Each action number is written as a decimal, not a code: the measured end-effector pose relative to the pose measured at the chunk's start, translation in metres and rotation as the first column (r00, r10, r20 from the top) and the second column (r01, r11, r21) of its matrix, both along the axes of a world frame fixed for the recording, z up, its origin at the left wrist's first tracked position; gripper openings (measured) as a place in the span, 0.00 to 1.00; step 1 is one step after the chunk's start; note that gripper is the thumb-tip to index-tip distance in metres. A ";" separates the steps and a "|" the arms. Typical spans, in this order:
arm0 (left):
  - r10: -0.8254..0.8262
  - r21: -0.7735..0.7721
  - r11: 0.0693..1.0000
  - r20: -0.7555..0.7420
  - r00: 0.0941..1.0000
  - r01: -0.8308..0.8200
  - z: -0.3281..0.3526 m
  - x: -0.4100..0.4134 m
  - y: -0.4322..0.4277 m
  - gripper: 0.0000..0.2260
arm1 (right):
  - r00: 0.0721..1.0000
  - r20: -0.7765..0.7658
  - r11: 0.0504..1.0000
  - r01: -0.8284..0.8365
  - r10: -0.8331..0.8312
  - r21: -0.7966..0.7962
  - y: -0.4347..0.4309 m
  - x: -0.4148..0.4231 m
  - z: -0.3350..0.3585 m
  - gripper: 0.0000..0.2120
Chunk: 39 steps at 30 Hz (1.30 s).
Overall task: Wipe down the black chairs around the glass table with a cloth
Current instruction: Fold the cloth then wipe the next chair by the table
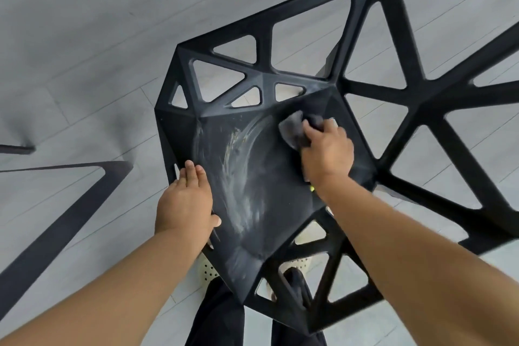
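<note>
I see one black plastic chair [280,205] from above, standing upright. Its faceted frame is pierced by triangular openings around a solid middle seat panel. That panel carries pale, dusty smears curving in arcs across its left half, while its right half looks darker and more even. A dark grey cloth [292,132] lies bunched on the far right part of the seat panel, pressed against it and partly covered by my right grip [327,149], whose fingers curl over it.
</note>
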State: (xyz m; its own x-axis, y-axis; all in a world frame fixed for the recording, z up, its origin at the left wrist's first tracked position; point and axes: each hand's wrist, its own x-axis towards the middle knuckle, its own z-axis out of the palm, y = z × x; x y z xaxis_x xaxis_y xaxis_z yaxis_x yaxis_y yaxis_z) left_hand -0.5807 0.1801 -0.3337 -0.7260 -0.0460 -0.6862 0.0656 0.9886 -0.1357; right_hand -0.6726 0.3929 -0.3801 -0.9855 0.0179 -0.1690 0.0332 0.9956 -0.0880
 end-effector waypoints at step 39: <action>0.133 0.138 0.983 -0.108 0.985 -0.118 -0.014 0.011 -0.009 0.44 | 0.997 0.066 0.983 -0.016 0.028 -0.181 -0.112 0.010 -0.011 0.24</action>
